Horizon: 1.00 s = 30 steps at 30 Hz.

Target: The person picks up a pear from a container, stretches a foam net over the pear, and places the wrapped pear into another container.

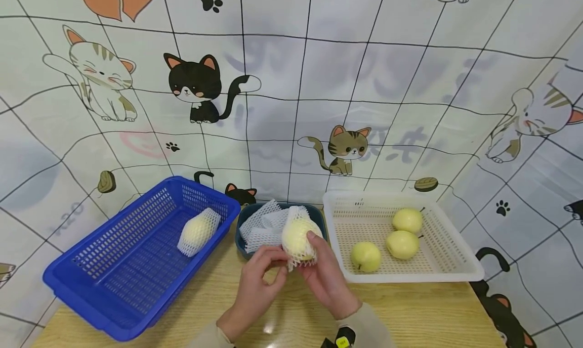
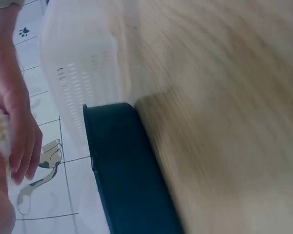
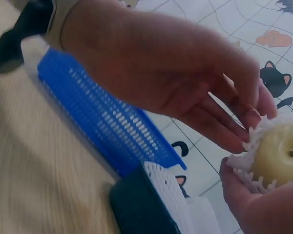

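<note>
Over the dark teal bin, my right hand holds a yellow-green apple partly covered by a white foam net, thumb on its side. My left hand pinches the net's lower edge between thumb and fingers. From the right wrist, the left hand shows at the ragged net edge, and the apple's bare end pokes out of the net. In the left wrist view, the right hand cups the apple at the left border. Several loose foam nets lie in the bin.
A blue basket stands at the left with one net-covered apple in it. At the right, a white basket holds three bare apples. Both baskets flank the bin on the wooden table, before a cat-patterned backdrop.
</note>
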Each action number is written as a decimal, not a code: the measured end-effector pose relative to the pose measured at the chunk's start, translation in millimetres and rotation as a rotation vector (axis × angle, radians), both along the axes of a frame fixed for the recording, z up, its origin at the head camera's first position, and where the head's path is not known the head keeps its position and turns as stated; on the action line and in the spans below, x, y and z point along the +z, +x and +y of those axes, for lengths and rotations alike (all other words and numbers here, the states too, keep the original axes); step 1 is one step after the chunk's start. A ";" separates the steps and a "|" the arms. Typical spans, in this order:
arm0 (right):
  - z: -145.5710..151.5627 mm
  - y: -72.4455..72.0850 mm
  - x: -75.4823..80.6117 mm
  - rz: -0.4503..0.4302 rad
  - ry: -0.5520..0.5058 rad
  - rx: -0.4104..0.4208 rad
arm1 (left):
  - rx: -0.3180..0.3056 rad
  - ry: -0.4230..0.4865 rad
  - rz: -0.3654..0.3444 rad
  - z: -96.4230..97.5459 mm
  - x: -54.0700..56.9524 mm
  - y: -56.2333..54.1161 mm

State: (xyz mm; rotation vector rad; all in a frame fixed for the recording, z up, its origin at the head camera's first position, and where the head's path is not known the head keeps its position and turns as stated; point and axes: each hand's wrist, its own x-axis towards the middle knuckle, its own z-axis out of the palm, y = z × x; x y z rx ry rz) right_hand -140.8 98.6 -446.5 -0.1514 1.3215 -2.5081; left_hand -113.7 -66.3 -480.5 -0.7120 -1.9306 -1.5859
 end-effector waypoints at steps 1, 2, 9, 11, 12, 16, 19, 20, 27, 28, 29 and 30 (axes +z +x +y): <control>0.4 -0.4 0.0 0.014 0.020 -0.011 | -0.055 0.055 -0.074 -0.7 1.0 0.8; 0.8 -0.8 -0.1 0.024 0.040 -0.023 | -0.097 0.116 -0.157 -1.6 2.5 1.3; -0.8 -2.5 1.3 0.161 0.408 -0.086 | -0.154 0.380 -0.649 -8.2 18.4 -3.7; -1.4 -2.8 2.0 0.236 0.603 -0.109 | -0.210 0.415 -0.739 -9.9 20.8 -4.0; -1.6 -3.2 2.0 0.270 0.692 -0.119 | -0.249 0.435 -0.772 -10.5 21.6 -3.6; -2.3 -3.8 2.4 0.394 0.957 -0.133 | -0.402 0.493 -0.888 -11.4 24.7 -1.3; -2.1 -1.0 6.0 0.463 0.984 -0.065 | -0.469 0.524 -0.929 -11.5 25.7 -1.5; -1.2 0.7 8.0 0.481 0.970 -0.036 | -0.483 0.538 -0.938 -11.5 25.4 -2.3; 11.4 8.0 17.4 0.606 0.813 0.022 | -0.552 0.719 -0.943 -15.5 21.6 -10.1; 12.7 7.6 16.2 0.656 0.816 0.008 | -0.560 0.751 -0.946 -16.1 21.0 -11.0; 13.7 7.4 15.1 0.712 0.839 -0.009 | -0.566 0.778 -0.949 -16.6 20.5 -11.7; 14.4 6.8 13.4 0.775 0.861 -0.026 | -0.571 0.801 -0.953 -16.9 20.1 -12.3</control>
